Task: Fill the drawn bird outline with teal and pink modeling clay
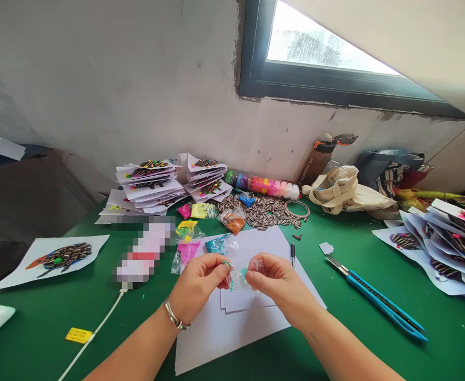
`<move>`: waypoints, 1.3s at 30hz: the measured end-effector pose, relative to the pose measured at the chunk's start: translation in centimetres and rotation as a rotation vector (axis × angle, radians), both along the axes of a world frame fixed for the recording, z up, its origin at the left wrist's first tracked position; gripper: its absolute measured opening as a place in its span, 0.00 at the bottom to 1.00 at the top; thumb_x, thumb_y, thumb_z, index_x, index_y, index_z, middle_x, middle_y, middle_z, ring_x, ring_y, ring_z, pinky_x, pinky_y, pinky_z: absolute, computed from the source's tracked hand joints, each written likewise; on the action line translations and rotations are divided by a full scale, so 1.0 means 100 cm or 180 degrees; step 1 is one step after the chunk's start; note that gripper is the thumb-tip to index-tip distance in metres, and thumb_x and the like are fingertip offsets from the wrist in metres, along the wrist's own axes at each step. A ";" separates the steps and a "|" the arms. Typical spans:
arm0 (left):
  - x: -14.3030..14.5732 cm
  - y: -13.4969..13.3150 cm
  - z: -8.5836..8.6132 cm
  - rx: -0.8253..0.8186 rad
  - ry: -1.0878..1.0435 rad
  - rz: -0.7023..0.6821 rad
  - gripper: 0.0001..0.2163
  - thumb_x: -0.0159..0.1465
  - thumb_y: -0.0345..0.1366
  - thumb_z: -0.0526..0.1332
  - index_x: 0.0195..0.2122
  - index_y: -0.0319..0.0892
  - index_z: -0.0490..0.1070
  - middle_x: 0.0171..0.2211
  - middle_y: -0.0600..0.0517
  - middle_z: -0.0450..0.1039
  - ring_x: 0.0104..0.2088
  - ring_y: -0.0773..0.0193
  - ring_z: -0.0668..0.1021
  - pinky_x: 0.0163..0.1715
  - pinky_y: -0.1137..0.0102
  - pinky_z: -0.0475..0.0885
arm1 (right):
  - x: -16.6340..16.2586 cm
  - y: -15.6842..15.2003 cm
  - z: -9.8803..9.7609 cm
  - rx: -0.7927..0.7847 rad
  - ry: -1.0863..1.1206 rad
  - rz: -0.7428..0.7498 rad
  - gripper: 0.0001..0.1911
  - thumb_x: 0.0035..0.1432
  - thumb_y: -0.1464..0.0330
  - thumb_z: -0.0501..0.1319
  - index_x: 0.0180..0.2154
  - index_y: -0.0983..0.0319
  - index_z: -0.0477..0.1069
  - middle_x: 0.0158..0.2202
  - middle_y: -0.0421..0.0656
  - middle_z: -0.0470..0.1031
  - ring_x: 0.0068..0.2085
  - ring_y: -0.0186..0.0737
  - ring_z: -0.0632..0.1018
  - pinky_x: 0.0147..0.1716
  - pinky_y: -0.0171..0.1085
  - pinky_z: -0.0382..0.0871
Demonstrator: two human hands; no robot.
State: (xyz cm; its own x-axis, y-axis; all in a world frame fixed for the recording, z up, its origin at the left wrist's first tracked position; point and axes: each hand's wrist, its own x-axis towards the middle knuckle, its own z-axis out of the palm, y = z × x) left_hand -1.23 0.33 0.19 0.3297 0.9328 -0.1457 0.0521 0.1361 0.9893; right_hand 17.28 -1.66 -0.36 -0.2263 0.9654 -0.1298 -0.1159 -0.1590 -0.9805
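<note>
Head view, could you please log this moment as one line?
left hand: pinches green bit; right hand: holds clear bag; beneath: white paper

The held bag is glossy plastic, the white sheet matt paper, the bracelet shiny metal.

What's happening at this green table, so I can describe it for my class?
A person's left hand pinches a green, clay-like bit, while the right hand holds a small clear bag with more green in it. Both are above white paper. Beyond lie packets of coloured material and a heap of striped seeds. A finished-looking seed picture lies off to the left, and a blue cutter lies on the right.
</note>
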 end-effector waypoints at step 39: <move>-0.003 0.004 0.001 0.0140 0.0235 0.0452 0.13 0.54 0.44 0.64 0.27 0.38 0.76 0.24 0.52 0.71 0.28 0.65 0.70 0.30 0.71 0.67 | 0.001 0.002 -0.004 -0.0045 -0.0275 -0.0077 0.17 0.58 0.56 0.59 0.31 0.63 0.74 0.29 0.41 0.71 0.31 0.35 0.69 0.33 0.34 0.62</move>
